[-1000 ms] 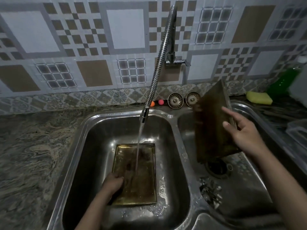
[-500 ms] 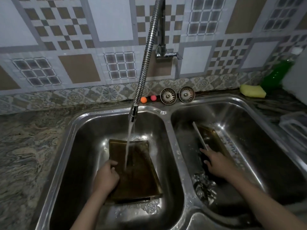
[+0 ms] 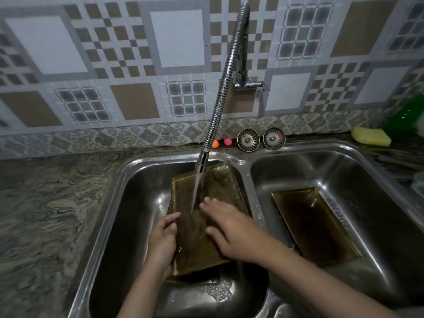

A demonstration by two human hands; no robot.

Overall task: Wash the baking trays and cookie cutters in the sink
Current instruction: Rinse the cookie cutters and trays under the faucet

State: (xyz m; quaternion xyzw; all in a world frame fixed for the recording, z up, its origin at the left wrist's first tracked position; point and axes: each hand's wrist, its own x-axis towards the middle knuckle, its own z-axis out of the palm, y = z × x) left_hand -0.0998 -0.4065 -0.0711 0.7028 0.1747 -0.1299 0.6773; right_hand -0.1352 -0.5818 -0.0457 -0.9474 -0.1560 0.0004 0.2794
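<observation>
The step in hand looked to be the rinsing of one baking tray (image 3: 206, 228), which stood tilted in the left basin (image 3: 137, 203) of the double sink, its far end propped against the basin's back wall and its near end low toward the front edge. Water ran from the flexible tap (image 3: 220, 92) onto the tray's inner face. The left hand (image 3: 160, 244) gripped the tray's left rim, fingers curled over the edge; the right hand (image 3: 227, 228) lay flat on the tray's face with fingers spread and straight, holding nothing, just under the stream. A second tray (image 3: 314, 226) lay flat on the floor of the right basin (image 3: 367, 180), well apart from both hands. The next move would likely call for rubbing the wet face clean, and perhaps fetching the yellow sponge (image 3: 370, 136) from the counter at the sink's back right corner. By count: two trays, two basins, two metal strainers (image 3: 248, 140) leaning at the back edge, two small balls (image 3: 221, 142) beside them, one sponge, one green bottle (image 3: 406, 115). No cookie cutters could be made out
</observation>
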